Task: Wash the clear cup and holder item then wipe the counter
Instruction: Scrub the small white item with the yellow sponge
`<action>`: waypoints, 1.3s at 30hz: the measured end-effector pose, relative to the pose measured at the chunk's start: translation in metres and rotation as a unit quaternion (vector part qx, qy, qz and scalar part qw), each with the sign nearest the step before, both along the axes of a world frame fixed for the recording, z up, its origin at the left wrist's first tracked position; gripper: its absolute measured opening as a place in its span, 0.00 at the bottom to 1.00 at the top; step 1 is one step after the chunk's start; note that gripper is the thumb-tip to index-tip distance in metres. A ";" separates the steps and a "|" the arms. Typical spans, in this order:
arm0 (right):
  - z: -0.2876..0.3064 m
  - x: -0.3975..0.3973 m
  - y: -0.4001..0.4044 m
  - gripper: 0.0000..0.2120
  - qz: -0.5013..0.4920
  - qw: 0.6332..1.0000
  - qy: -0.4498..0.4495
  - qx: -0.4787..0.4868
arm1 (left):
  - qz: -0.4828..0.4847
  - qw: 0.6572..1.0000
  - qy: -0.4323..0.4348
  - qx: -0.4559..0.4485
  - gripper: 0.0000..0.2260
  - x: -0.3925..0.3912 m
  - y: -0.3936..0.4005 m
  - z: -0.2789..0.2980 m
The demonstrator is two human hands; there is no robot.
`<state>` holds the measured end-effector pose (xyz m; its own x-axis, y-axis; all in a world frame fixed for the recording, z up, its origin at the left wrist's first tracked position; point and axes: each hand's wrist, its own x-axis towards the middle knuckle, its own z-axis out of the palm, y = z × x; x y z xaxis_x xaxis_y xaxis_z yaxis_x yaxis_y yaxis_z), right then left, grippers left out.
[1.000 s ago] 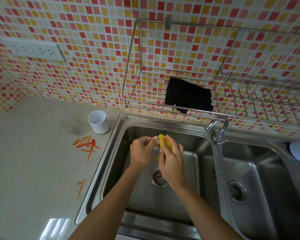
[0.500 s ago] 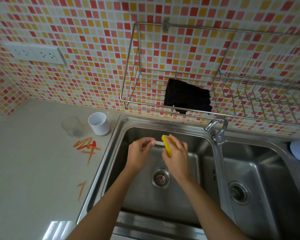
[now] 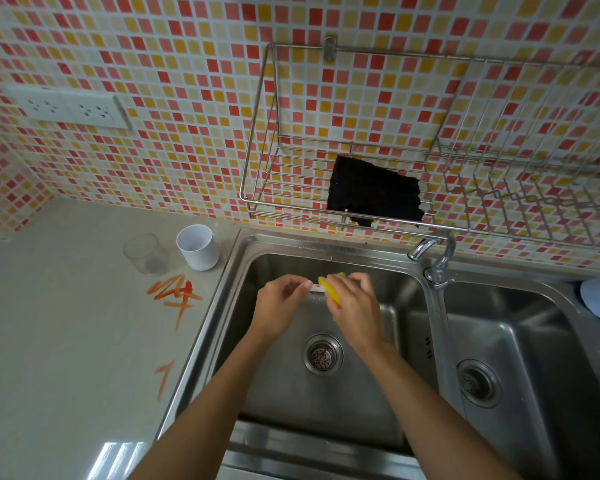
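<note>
Clear cup [image 3: 146, 253] and white holder [image 3: 199, 247] stood side by side at the left of the frame on the bench [image 3: 66, 323], untouched, just above the orange smears [image 3: 174, 293]. My left hand [image 3: 280, 310] pinched a small white item [image 3: 315, 288] over the left basin [image 3: 400, 344]; my right hand [image 3: 355, 306] was closed on a yellow sponge [image 3: 333, 292] against it. Wet fingers might have dropped the item toward the drain [image 3: 323, 353]. Open room lay below; the tap [image 3: 435, 258] crowded the right.

A home kitchen: a steel double sink [image 3: 437, 341], mosaic wall tiles [image 3: 187, 64], and a wire dish rack [image 3: 499, 188].
</note>
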<state>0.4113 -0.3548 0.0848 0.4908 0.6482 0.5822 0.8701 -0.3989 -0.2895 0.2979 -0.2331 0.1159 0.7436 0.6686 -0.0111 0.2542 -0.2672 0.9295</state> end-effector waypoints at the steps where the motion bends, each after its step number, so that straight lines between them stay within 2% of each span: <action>1: -0.001 0.000 0.000 0.17 -0.002 1.000 -0.002 0.002 | 0.003 1.000 0.010 -0.007 0.08 0.001 0.001 -0.001; 6: 0.004 -0.027 0.008 0.17 -0.029 0.999 0.022 0.020 | 0.030 0.999 0.002 -0.042 0.08 0.010 -0.004 -0.002; 9: 0.006 -0.033 0.010 0.18 -0.018 0.999 0.032 0.006 | 0.027 0.999 -0.001 -0.025 0.08 0.010 -0.006 -0.002; 13: 0.001 -0.018 0.004 0.18 -0.069 0.995 0.075 0.003 | 0.041 0.999 0.000 -0.001 0.08 0.008 -0.008 0.001; 17: 0.007 -0.031 0.005 0.20 -0.018 0.998 0.054 -0.004 | 0.010 1.000 -0.008 0.024 0.09 0.010 -0.007 0.005; 21: 0.002 -0.013 0.003 0.17 -0.073 0.994 0.086 -0.005 | 0.016 0.998 0.001 0.066 0.10 0.008 -0.008 0.003; 26: 0.009 -0.023 0.005 0.18 -0.016 0.999 0.049 -0.008 | -0.018 0.995 -0.010 0.101 0.07 0.006 -0.005 0.005; 29: 0.011 -0.009 0.004 0.15 -0.041 0.996 0.072 -0.009 | -0.035 0.993 -0.024 0.107 0.06 0.004 -0.009 0.007; 34: 0.008 -0.001 0.000 0.09 -0.013 0.998 0.023 -0.063 | -0.048 0.997 -0.017 0.065 0.08 0.000 -0.008 0.003; 37: 0.006 0.000 -0.001 0.10 -0.018 0.998 0.020 -0.057 | -0.026 1.000 -0.006 0.007 0.09 -0.001 -0.006 0.006; 39: 0.004 -0.001 -0.001 0.12 -0.015 0.998 0.021 -0.053 | -0.023 1.000 0.015 0.012 0.07 0.000 -0.004 0.007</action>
